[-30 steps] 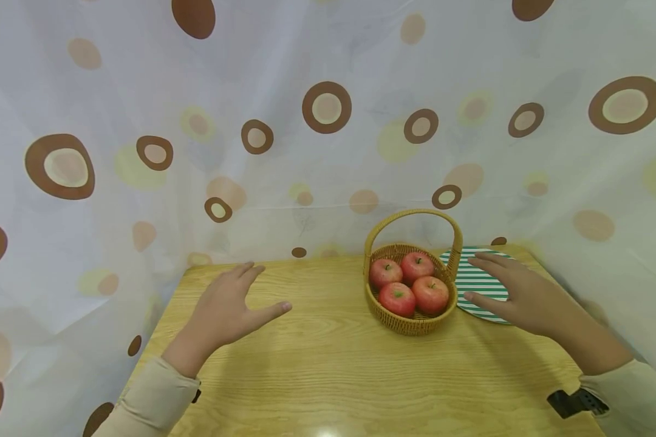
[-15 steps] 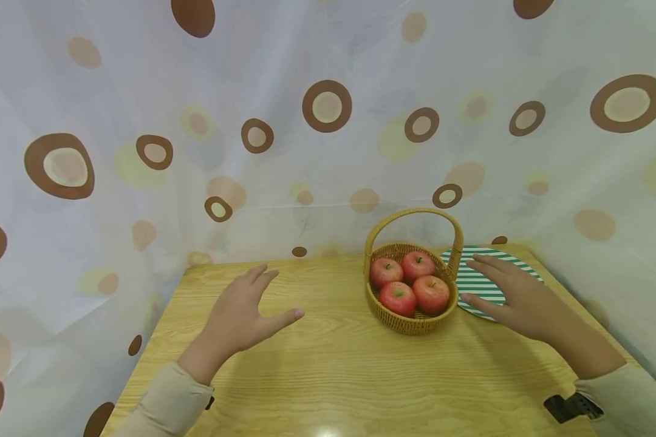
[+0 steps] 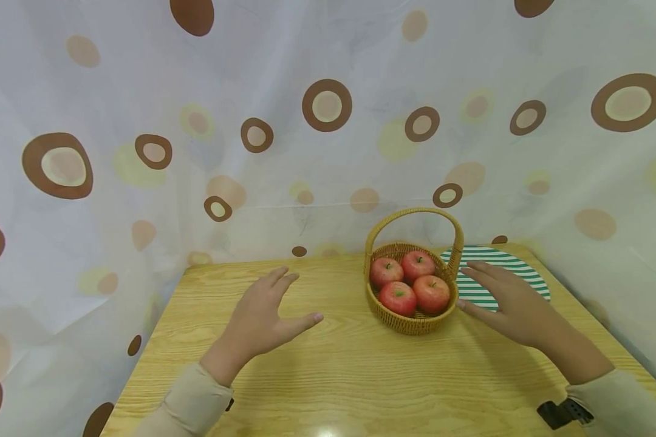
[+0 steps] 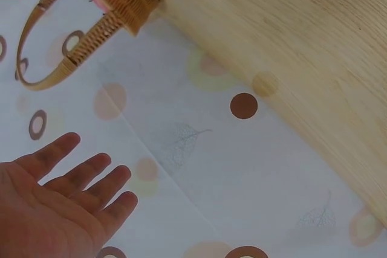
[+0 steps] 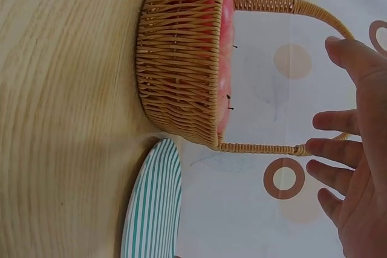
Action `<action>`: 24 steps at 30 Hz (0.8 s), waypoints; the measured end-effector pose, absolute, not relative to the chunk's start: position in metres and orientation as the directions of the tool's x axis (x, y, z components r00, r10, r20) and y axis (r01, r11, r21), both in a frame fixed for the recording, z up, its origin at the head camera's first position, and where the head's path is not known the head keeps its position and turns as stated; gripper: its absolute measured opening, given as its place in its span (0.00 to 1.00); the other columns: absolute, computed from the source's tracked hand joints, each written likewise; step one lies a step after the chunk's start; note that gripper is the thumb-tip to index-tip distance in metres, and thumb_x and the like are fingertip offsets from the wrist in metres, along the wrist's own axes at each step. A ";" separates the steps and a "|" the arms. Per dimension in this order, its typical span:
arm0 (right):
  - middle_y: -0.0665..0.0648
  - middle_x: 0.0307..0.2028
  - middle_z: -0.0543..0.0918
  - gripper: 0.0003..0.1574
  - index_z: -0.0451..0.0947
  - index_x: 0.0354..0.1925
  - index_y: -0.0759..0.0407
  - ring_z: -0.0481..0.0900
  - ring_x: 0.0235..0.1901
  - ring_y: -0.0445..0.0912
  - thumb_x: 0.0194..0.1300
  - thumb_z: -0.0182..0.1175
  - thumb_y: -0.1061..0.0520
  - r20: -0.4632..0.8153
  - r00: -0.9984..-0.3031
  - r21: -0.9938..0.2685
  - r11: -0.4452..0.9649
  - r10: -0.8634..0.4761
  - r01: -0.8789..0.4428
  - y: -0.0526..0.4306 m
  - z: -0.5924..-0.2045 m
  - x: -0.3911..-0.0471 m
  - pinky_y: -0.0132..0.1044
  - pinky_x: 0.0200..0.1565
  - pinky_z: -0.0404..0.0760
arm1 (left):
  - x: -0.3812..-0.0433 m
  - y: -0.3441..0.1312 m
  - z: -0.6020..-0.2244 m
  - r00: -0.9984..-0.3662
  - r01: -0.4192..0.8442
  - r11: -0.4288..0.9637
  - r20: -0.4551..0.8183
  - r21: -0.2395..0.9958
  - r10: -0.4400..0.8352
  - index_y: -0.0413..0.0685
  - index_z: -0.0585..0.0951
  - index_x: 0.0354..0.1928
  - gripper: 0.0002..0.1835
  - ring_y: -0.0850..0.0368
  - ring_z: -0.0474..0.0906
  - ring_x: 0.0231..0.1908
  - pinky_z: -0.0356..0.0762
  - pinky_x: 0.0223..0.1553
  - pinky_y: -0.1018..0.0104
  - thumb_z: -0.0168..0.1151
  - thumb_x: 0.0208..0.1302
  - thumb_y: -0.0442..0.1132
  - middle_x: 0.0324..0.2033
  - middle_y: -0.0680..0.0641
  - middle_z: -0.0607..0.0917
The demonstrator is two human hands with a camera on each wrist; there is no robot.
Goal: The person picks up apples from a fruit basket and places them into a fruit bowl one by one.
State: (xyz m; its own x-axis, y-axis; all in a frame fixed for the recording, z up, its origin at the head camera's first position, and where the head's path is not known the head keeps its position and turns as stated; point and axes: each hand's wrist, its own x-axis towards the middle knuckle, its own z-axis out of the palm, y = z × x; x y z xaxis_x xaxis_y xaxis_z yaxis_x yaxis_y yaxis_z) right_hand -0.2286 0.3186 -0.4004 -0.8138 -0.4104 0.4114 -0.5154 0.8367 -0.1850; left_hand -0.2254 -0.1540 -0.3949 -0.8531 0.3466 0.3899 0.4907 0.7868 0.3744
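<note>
Nearest to you are your beige sleeves (image 3: 194, 397), and a black strap (image 3: 557, 414) shows by the right one. Your left hand (image 3: 259, 318) is in the air above the wooden table (image 3: 350, 376), its fingers spread and the thumb well apart; it holds nothing. Your right hand (image 3: 516, 303) is likewise opened wide with nothing in it, just beside the wicker basket (image 3: 410, 325); whether a fingertip touches this basket, I cannot tell. The basket stands upright on the table, right of the middle, its handle raised, with four red apples (image 3: 398, 298) inside. Behind your right hand lies a green-and-white striped plate (image 3: 516, 262). Farthest is a white sheet (image 3: 328, 167) with brown spots.
</note>
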 end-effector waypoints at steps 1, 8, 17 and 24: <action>0.71 0.69 0.78 0.42 0.75 0.72 0.63 0.74 0.68 0.72 0.70 0.71 0.41 0.408 -0.816 -0.188 0.838 -0.408 -0.513 0.318 -0.401 -0.228 0.73 0.63 0.73 | -0.225 -0.152 -0.396 -0.850 0.497 0.781 0.393 0.379 0.350 0.47 0.78 0.71 0.49 0.34 0.75 0.71 0.76 0.69 0.36 0.67 0.60 0.77 0.74 0.38 0.75; 0.71 0.72 0.75 0.47 0.67 0.78 0.59 0.73 0.69 0.72 0.71 0.70 0.42 0.415 -0.819 -0.223 0.828 -0.397 -0.514 0.316 -0.409 -0.226 0.74 0.63 0.73 | -0.229 -0.138 -0.405 -0.829 0.536 0.754 0.406 0.380 0.384 0.48 0.76 0.73 0.49 0.34 0.73 0.72 0.76 0.70 0.37 0.67 0.62 0.75 0.76 0.39 0.73; 0.69 0.75 0.71 0.47 0.69 0.77 0.62 0.70 0.71 0.72 0.72 0.69 0.41 0.399 -0.828 -0.245 0.824 -0.395 -0.511 0.312 -0.422 -0.227 0.75 0.64 0.73 | -0.228 -0.116 -0.415 -0.779 0.608 0.705 0.447 0.365 0.441 0.48 0.78 0.72 0.47 0.37 0.75 0.72 0.76 0.71 0.39 0.68 0.62 0.74 0.74 0.41 0.76; 0.70 0.73 0.74 0.43 0.72 0.74 0.65 0.73 0.69 0.71 0.70 0.71 0.44 0.462 -0.792 -0.234 0.806 -0.400 -0.544 0.310 -0.426 -0.228 0.73 0.63 0.75 | -0.228 -0.100 -0.421 -0.719 0.678 0.652 0.490 0.339 0.493 0.45 0.80 0.69 0.44 0.40 0.77 0.70 0.78 0.70 0.42 0.70 0.63 0.70 0.72 0.41 0.79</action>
State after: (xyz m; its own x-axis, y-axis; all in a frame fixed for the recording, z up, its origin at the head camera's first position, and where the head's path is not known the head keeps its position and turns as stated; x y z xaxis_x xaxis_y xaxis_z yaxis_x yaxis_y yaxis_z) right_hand -0.2280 0.3095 -0.4260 -0.7917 -0.3995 0.4621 -0.5436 0.8060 -0.2344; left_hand -0.2282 -0.0998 -0.4205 -0.7191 0.4928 0.4899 0.6780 0.6523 0.3389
